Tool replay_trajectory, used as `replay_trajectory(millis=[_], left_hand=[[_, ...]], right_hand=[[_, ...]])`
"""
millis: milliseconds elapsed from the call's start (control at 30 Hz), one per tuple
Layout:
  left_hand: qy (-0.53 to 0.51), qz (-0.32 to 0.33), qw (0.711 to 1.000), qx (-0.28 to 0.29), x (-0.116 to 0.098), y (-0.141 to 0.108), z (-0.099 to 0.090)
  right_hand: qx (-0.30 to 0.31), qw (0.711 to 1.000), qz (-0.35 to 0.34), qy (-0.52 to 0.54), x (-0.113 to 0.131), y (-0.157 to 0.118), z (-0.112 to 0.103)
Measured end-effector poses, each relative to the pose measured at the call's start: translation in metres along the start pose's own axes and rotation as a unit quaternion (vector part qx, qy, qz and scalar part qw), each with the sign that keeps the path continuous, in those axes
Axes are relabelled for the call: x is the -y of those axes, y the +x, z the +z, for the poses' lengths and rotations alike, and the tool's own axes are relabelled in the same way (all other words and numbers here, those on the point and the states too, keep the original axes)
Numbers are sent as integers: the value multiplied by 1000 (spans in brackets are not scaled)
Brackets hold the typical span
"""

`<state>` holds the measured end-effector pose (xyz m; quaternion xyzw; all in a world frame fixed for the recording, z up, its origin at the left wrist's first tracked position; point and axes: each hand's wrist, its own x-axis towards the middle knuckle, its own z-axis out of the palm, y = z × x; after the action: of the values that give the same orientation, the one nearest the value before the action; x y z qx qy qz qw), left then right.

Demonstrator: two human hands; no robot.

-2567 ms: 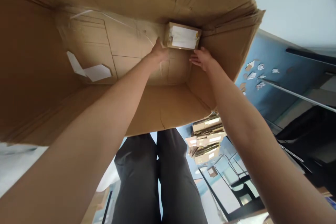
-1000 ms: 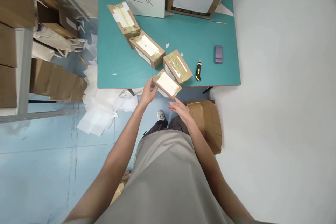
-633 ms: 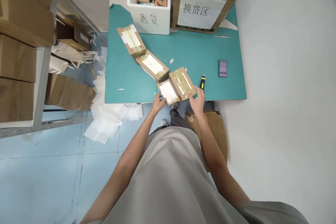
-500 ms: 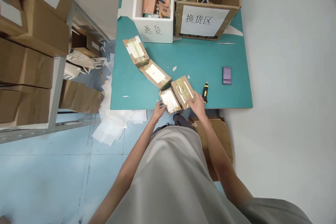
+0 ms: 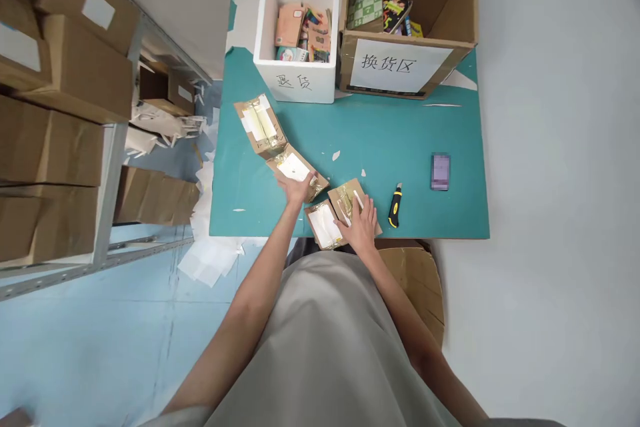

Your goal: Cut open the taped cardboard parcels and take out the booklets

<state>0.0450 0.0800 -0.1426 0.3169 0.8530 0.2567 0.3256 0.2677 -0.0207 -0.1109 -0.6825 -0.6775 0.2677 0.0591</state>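
Note:
Small brown cardboard boxes with white labels and clear tape lie near the front of the green table. My left hand (image 5: 295, 191) grips the near edge of the middle labelled box (image 5: 291, 164), its thumb and fingers spread along it. Touching that box at its upper left is another taped cardboard piece (image 5: 260, 121), tilted. My right hand (image 5: 361, 225) lies with fingers stretched out on top of the right taped box (image 5: 345, 197), partly covering it. Beside that, a smaller labelled box (image 5: 324, 224) sits at the table's front edge, near my right thumb.
A black and yellow utility knife (image 5: 395, 207) and a phone (image 5: 441, 171) lie to the right. A white foam box (image 5: 300, 83) and a large cardboard box (image 5: 400, 67), both holding booklets, stand at the back. Shelves with cartons (image 5: 85, 67) are at left.
My left hand has left the small front box and moved up to the middle box. My right hand has shifted left, from the right box's edge onto its top. The view has tilted slightly.

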Motion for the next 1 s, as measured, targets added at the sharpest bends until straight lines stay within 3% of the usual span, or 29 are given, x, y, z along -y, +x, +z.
replay_trajectory(millis=[100, 200, 300, 467, 567, 667, 767, 867, 1000], left_hand=[[0, -74, 995, -63, -44, 15, 26], [33, 1, 999, -34, -77, 26, 42], [62, 81, 995, 15, -95, 34, 45], [68, 128, 987, 68, -90, 35, 29], [74, 146, 983, 83, -77, 34, 20], [61, 170, 978, 103, -66, 36, 16], [39, 197, 969, 142, -62, 44, 9], [19, 259, 952, 163, -62, 64, -10], [44, 421, 900, 105, -72, 120, -57]], right_hand=[[10, 1000, 19, -8, 5, -1, 7], [8, 999, 28, -14, 6, -2, 11], [-8, 998, 51, -24, 9, -2, 11], [-48, 992, 111, -47, 15, 2, 3], [-111, 980, 161, -31, 15, 14, -8], [-186, 960, 206, -22, 20, 40, -23], [-216, 956, 195, -37, 36, 81, -36], [-217, 964, 151, -41, 57, 121, -42], [-181, 978, 98, -18, 70, 151, -36]])
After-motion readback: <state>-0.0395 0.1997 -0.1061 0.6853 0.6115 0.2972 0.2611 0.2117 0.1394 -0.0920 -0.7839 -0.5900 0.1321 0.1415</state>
